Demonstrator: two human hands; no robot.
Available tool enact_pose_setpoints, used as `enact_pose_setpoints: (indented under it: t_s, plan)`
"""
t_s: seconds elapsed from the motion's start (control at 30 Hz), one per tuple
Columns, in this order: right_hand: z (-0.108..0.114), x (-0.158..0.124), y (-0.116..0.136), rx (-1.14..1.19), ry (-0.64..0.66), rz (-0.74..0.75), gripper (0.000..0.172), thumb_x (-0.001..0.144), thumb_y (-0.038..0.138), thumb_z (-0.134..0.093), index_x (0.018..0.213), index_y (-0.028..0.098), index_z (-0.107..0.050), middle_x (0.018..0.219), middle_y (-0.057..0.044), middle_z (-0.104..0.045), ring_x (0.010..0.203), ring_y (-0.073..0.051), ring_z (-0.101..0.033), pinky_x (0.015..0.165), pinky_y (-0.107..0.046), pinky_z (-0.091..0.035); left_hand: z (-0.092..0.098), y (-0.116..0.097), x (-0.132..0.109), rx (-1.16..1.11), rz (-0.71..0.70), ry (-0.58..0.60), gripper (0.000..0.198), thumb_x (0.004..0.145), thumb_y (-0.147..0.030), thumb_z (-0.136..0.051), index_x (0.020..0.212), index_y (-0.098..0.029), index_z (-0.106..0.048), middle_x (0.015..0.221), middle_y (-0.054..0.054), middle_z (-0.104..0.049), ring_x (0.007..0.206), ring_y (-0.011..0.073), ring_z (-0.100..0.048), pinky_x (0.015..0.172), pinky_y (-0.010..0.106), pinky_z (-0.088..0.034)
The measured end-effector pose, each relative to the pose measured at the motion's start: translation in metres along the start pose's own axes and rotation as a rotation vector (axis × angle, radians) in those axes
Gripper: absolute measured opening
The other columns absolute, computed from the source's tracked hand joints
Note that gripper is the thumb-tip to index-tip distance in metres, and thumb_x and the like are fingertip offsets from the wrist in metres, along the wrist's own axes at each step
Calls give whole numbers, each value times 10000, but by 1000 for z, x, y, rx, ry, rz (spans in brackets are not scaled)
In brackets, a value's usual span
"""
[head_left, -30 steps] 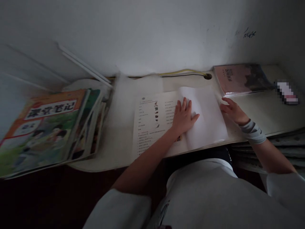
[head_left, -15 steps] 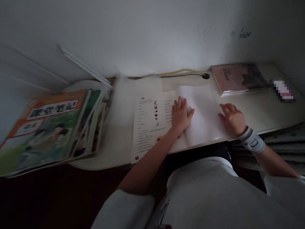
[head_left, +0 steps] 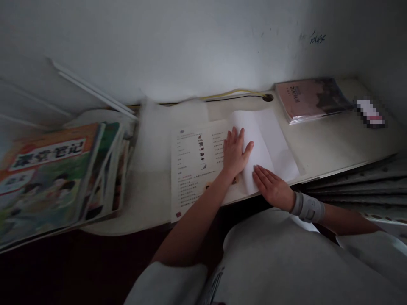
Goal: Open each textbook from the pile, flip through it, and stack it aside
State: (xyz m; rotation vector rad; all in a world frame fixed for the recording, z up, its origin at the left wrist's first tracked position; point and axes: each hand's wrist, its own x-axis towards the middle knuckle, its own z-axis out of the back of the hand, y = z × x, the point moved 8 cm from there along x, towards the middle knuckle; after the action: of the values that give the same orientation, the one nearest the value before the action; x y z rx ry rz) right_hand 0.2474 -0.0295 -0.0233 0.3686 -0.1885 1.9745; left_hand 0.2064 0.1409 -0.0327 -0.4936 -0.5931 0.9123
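Note:
A printed worksheet [head_left: 193, 165] lies on the white desk [head_left: 337, 148], with a blank white sheet [head_left: 263, 135] folded over its right half. My left hand [head_left: 234, 152] lies flat and open on the fold, fingers spread and pointing away from me. My right hand [head_left: 270, 184], with a grey band on its wrist, lies flat and open on the near right part of the white sheet, close beside the left hand at the desk's front edge.
A stack of colourful schoolbooks [head_left: 54, 178] leans at the left end of the desk. A pink-covered book [head_left: 311, 99] lies at the back right, with a cable hole [head_left: 268, 98] and yellow cord near the wall. Dark floor shows below.
My right hand has slid from the sheet's far right edge leftward and toward me, onto the near part of the sheet. The left hand has stayed pressed on the fold.

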Motion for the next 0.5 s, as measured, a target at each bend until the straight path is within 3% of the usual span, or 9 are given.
enact_pose_setpoints:
  t_s: [0.2, 0.37, 0.5]
  plan:
    - [0, -4, -11, 0, 52, 61, 385, 925, 73, -348, 1256, -38, -511, 1323, -270, -526, 1329, -274, -416, 1075, -425, -427, 0, -2, -3, -7, -25, 14, 702, 866, -677, -332, 1419, -247, -372, 1547, 133, -279, 1434, 350, -188, 1122, 594, -181]
    - [5, -10, -18, 70, 135, 57, 409, 926, 84, -371, 1311, -1, -482, 1365, -249, -496, 1338, -256, -410, 1079, -437, -412, -5, -12, -5, 160, -2, 128, 683, 900, -605, -335, 1461, -215, -307, 1566, 145, -219, 1441, 358, -152, 1124, 589, -169]
    - [16, -11, -30, 105, 218, 30, 541, 943, 354, -452, 1362, 12, -438, 1401, -252, -454, 1343, -293, -398, 1083, -481, -375, -12, -26, -8, 337, -32, 265, 679, 910, -559, -346, 1468, -174, -305, 1579, 146, -168, 1446, 365, -113, 1141, 576, -123]
